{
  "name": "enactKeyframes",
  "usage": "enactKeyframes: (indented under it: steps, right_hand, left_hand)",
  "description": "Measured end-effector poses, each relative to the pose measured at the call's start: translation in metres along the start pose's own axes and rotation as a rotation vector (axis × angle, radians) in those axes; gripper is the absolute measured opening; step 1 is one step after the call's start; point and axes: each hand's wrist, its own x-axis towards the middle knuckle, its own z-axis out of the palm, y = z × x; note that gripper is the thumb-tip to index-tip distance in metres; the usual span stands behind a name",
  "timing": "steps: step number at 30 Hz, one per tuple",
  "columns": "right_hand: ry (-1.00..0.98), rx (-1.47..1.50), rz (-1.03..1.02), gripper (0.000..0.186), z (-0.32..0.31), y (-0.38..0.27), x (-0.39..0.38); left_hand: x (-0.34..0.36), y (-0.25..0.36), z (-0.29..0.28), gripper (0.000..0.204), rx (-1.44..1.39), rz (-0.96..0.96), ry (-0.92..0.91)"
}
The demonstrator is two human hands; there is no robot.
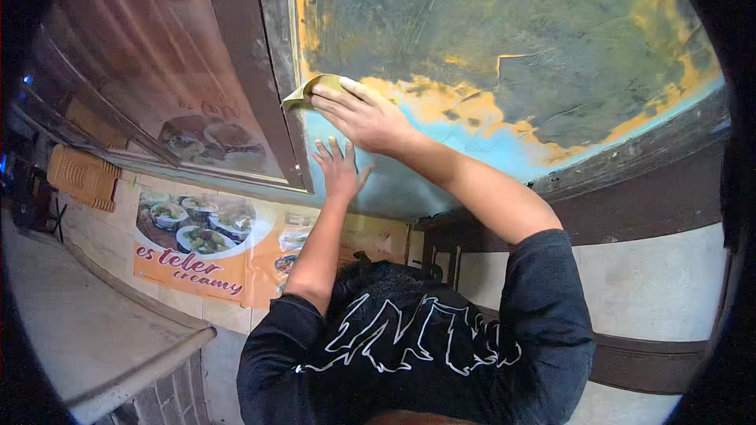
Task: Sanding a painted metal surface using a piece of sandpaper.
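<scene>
My right hand (pixel 366 120) presses a bent yellowish sheet of sandpaper (pixel 317 85) against a patchy painted panel (pixel 472 126), close to its left edge. One corner of the sheet curls away from the surface. Just below, my left hand (pixel 342 175) lies flat on the light blue part of the panel, fingers spread and holding nothing. Higher up, the panel is worn dark grey-green, with ragged orange and blue bands around it. A crack-like line shows in the dark area.
A dark frame (pixel 272 55) borders the panel on the left, with a reflective glass pane (pixel 157 55) beside it. A food banner (pixel 197 244) hangs on the tiled wall. Stacked orange-brown trays (pixel 83 177) and a grey counter (pixel 118 323) stand at the left.
</scene>
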Motion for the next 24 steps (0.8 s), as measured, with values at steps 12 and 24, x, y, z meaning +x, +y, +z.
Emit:
enactKeyframes:
  steps: [12,24]
  right_hand:
    - [0.002,-0.024,-0.071,0.061,0.013,-0.004,-0.004]
    - [-0.007,0.037,-0.096,0.056,0.032,-0.011,-0.015]
  left_hand:
    - [0.004,-0.002,0.011,0.084,-0.044,0.063,0.106]
    - [0.006,0.000,0.015,0.089,-0.068,0.063,0.133]
